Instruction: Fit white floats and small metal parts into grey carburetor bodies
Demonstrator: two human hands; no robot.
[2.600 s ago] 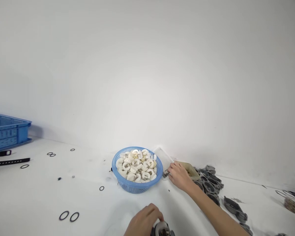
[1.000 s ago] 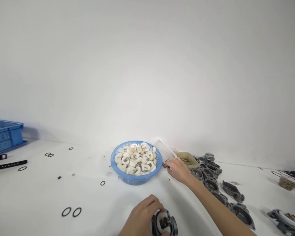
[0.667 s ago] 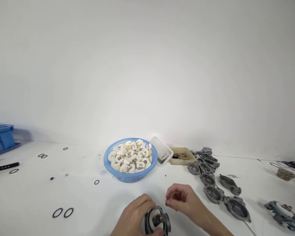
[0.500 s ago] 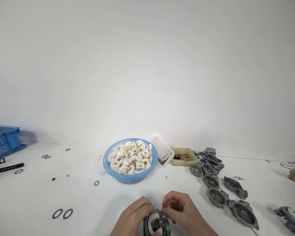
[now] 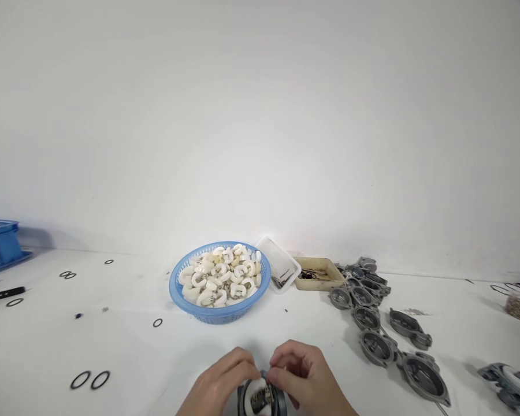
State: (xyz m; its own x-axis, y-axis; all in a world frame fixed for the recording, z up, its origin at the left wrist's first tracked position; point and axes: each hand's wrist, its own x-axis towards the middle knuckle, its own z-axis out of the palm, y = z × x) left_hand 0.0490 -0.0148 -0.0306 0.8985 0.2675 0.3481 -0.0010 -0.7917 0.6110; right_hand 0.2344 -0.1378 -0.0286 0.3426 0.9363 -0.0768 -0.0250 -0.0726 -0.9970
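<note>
At the bottom edge my left hand (image 5: 219,386) curls around a round grey metal housing (image 5: 260,401) with a white part and small metal bits inside it. My right hand (image 5: 302,378) sits close on the housing's right side, fingertips pinched together at its upper rim; whatever they pinch is too small to make out. Beyond the hands stands a blue basket (image 5: 220,312) heaped with white C-shaped plastic pieces (image 5: 219,275).
Behind the basket a tilted white tray (image 5: 278,267) holds thin metal pins, with a beige tray (image 5: 318,274) beside it. Several grey metal housings (image 5: 375,342) trail off to the right. Black O-rings (image 5: 89,379) lie at left, a blue crate (image 5: 0,244) at far left.
My right hand has drawn back from the white tray to the housing in my left hand and now pinches at its rim. The view has drifted slightly right.
</note>
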